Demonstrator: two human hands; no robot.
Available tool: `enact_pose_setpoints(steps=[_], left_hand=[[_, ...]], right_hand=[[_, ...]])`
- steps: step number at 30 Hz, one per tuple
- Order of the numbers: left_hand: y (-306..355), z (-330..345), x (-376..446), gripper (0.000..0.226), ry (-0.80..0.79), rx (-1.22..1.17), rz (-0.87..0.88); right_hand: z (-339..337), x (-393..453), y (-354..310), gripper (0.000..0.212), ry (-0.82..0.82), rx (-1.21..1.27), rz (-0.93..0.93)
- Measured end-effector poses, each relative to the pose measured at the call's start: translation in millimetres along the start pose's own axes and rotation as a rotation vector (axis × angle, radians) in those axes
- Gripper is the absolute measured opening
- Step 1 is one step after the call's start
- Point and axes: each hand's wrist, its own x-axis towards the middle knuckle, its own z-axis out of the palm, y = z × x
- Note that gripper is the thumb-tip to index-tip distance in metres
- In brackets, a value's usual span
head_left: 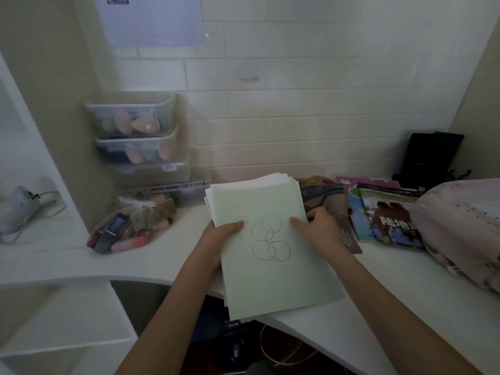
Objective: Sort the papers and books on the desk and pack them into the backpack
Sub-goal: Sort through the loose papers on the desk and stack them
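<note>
Above the desk's front edge, both hands hold one stack of papers (266,239). Left hand (221,236) grasps the stack's left edge, thumb on top, fingers hidden beneath. Right hand (319,228) grasps the right edge the same way, thumb lying on the top sheet.

Risks, as I judge them:
- Stack is uneven. Sheets at the far end are fanned and stick out past the top one. If either grip loosens, the lower sheets could slide free and drop off the desk (67,261) into the gap below, where the near end of the stack already overhangs.
- Grip sits near the far end only, so the long near end may sag or bend when lifted further.
- Squaring the stack by tapping it on the desk could crumple loose corners if done at a slant.
- Backpack (460,228), pinkish, lies at the right end of the desk; I cannot see its opening. Pushing soft paper into it without a clear mouth would crease it.
- Books (384,215) lie between stack and backpack, partly overlapping one another; a sweep to the right could knock them.

Look of the papers: top sheet pale green, plain, with several overlapping hand-drawn circles in dark pen. Sheets beneath show white at the far edge. Thin, floppy, no clip or binding visible. Count cannot be told.
</note>
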Motion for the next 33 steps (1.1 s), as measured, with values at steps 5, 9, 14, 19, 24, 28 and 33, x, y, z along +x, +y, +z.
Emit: enact_pose_setpoints(steps=[5,9,14,19,24,28,33], left_hand=[[1.6,-6.9,-17.4,0.026,-0.004,0.078,0.088],[11.8,4.5,-27.1,0.019,0.017,0.194,0.256],[28.3,21.5,-42.7,0.012,0.101,0.331,0.532],[52.9,43.7,-65.7,0.014,0.018,0.309,0.616],[69.8,87.8,-88.4,0.013,-0.164,0.107,0.648],[60.0,116.6,-100.9,0.014,-0.299,0.103,0.597],[14.0,124.2,-108.9,0.021,-0.424,0.286,0.441]], right_hand=[[-16.1,-6.9,7.7,0.041,-0.070,0.319,0.026],[-26.4,-12.1,5.6,0.052,-0.143,0.530,0.005],[-43.2,-14.4,6.3,0.042,-0.236,0.701,0.027],[-74.0,-30.3,-6.2,0.077,-0.283,0.947,-0.042],[-140.7,-52.7,-18.3,0.070,-0.188,0.996,-0.213],[-191.5,-73.7,5.6,0.062,-0.136,0.834,-0.308],[-188.5,-95.2,44.8,0.091,-0.192,0.750,-0.208]])
